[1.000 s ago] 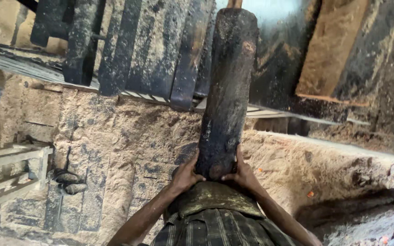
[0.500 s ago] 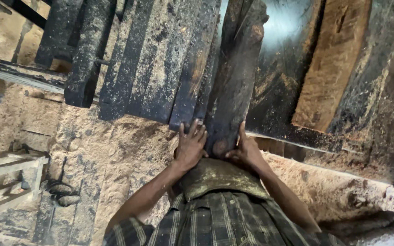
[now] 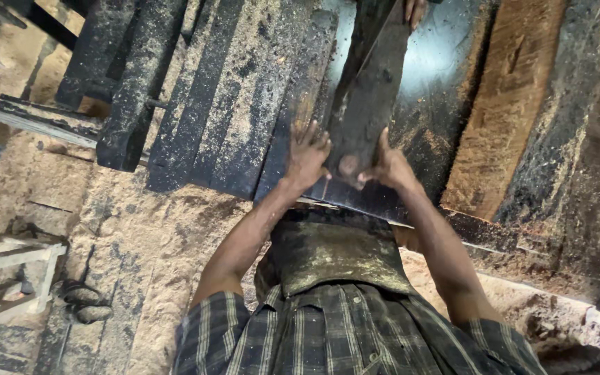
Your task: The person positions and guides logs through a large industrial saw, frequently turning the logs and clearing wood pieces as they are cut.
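Observation:
A long dark, dirty log [image 3: 373, 97] lies lengthwise on a shiny black metal saw table [image 3: 446, 76], running away from me. My left hand [image 3: 307, 156] presses on the near end's left side, fingers spread. My right hand [image 3: 387, 165] grips the near end's right side. Another person's hand [image 3: 415, 10] touches the log at the top edge of the view. My checked shirt and a stained apron [image 3: 328, 253] fill the lower middle.
Dark sawdust-covered planks [image 3: 244, 104] lie left of the log. A pale rough-sawn slab [image 3: 508, 104] lies on the right. The floor [image 3: 126, 264] is thick with sawdust; a pale wooden frame [image 3: 8, 267] stands at lower left, sandals [image 3: 81, 302] beside it.
The log has gone forward onto the table and now lies flatter. Both my hands have followed its near end up and away from my body. Another hand has appeared at the far end.

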